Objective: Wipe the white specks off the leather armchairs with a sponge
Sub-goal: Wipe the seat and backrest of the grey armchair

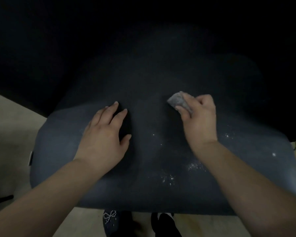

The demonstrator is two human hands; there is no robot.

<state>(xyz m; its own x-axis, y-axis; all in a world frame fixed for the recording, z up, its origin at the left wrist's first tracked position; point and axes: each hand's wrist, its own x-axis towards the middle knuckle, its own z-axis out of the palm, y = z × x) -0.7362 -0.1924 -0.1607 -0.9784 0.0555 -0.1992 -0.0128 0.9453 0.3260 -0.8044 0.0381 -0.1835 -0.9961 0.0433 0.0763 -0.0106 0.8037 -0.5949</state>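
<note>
Gripping the sponge [179, 102], the right hand [199, 117] is positioned over the middle of the armchair seat [143, 159], right of centre. The fingers [184, 108] of this hand are curled around the sponge, with the thumb on its near side; the grey, speckled end of the sponge projects to the left beyond the fingers. Whether the sponge is in contact with the leather cannot be determined (the frame is dim and slightly blurred).

The left hand [104, 134] rests palm-down on the seat, left of centre, well apart from the right hand. Its fingers are straight and moderately spread, holding nothing, with the thumb extended toward the middle of the seat.

White specks [167, 178] lie on the dark leather in scattered clusters nearer the front edge of the seat, between the two forearms and below the right wrist. A further cluster sits to the right of the right wrist, and a single brighter speck lies near the right edge of the seat.

Pale floor [9, 130] shows to the left of the chair. A dark shoe [109, 219] with a beaded bow appears below the front edge of the seat.
</note>
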